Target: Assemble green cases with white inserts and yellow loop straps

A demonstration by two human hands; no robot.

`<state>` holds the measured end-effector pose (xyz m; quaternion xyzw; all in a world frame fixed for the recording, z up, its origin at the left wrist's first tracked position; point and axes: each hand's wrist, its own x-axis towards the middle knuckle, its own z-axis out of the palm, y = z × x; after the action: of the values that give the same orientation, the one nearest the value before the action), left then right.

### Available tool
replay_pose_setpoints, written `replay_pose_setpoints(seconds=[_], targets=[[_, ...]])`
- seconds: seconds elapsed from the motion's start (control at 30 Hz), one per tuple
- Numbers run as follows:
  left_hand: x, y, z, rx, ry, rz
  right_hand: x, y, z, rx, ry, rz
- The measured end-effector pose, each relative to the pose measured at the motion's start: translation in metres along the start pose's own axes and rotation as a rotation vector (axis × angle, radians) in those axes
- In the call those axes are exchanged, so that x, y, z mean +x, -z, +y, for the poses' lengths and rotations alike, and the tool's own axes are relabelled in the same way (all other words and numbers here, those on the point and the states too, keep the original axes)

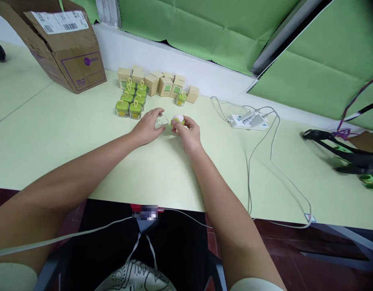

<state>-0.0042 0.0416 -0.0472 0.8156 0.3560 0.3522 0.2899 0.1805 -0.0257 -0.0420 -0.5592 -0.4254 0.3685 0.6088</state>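
My left hand [147, 127] has its thumb and fingers curved around a small clear cup [162, 121], which is tilted with its mouth toward the right. Close beside it, my right hand [190, 133] grips a yellow-green lid [173, 123] with a white rounded part [178, 117] facing up. A narrow gap separates cup and lid. Behind my left hand stand several small clear jars with green lids [135, 107], grouped in two rows. One more green-lidded jar [181, 99] sits apart, beyond my right hand.
Small cardboard boxes [165, 87] line the wall behind the jars. A large open carton [80, 68] stands at the back left. On the right, a white power strip [248, 121] has cables trailing over the table's front edge. A black stand-like object [344, 151] lies at far right.
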Motion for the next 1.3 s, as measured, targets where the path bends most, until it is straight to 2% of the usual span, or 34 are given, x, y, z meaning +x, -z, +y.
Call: replay_pose_setpoints(seconds=[0.13,0.27,0.37,0.47,0.6,0.8,0.93,1.07,1.3], targets=[[0.000,0.005,0.004,-0.004,-0.045,0.036,0.001,0.003,0.003,-0.083,0.028,-0.049],[-0.002,0.008,0.009,0.057,-0.137,0.027,0.000,0.003,0.003,-0.103,0.059,-0.040],[-0.001,0.009,0.010,0.077,-0.172,0.029,-0.004,0.002,-0.001,-0.122,0.085,-0.079],[-0.001,0.010,0.010,0.038,-0.212,0.008,-0.007,0.002,-0.004,-0.143,0.108,-0.144],[-0.002,0.011,0.010,0.001,-0.248,-0.015,-0.007,0.002,-0.007,-0.138,0.098,-0.134],[-0.002,0.011,0.003,0.119,-0.438,-0.020,-0.007,0.005,-0.013,-0.106,0.099,-0.177],[-0.001,0.013,0.001,0.179,-0.515,-0.029,-0.009,0.007,-0.018,-0.133,0.091,-0.227],[-0.004,0.017,0.005,0.218,-0.527,-0.061,-0.009,0.008,-0.020,-0.127,0.091,-0.253],[-0.007,0.015,0.005,0.214,-0.460,-0.083,-0.010,0.011,-0.017,-0.144,0.067,-0.319]])
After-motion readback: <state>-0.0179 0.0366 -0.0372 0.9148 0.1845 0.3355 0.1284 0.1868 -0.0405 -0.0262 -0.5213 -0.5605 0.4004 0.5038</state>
